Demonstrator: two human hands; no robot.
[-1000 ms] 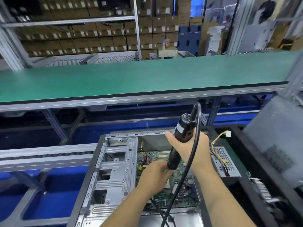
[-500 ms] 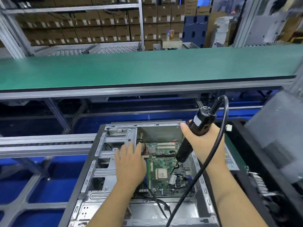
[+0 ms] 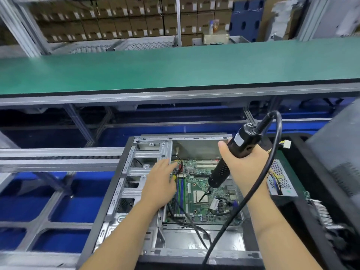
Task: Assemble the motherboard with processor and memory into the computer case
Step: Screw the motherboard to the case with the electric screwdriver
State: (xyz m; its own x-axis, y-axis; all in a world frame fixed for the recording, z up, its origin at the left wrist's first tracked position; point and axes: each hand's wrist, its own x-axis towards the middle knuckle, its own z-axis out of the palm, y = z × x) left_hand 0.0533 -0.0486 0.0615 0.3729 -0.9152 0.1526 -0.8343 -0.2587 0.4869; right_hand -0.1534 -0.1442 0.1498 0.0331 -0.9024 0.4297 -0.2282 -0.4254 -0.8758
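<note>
- The computer case (image 3: 136,191) lies on its side, open face up, at the near edge of the view, with a blue-floored frame to its left.
- The motherboard (image 3: 202,193) sits flat inside the case, in its right half, beside the silver drive cage (image 3: 140,172) that fills the left half.
- On the board, the square processor (image 3: 200,196) sits near the middle; blue and green memory slots (image 3: 181,191) run along its left edge.
- The right hand (image 3: 245,162) is wrapped round the black body of an electric screwdriver (image 3: 231,156), thumb up along its left side.
- The screwdriver leans, top to the right; its bit tip (image 3: 204,195) is down at the processor's upper right corner; whether it touches cannot be told.
- A black cord (image 3: 272,152) loops from the top of the screwdriver, arcs over the right wrist and runs down out of the bottom of the view.
- The left hand (image 3: 159,184) lies flat, fingers straight and together, holding nothing, where the drive cage meets the board's left edge; its fingertips are near red and black wires (image 3: 180,164).
- A second black cable (image 3: 187,217) trails across the lower part of the board to the front of the case.
- A perforated metal power supply (image 3: 282,180) with yellow wires lies just right of the case.
- Beyond, a long green conveyor belt (image 3: 175,69) crosses the view, with stacked cardboard boxes (image 3: 116,22) on shelves behind it.
</note>
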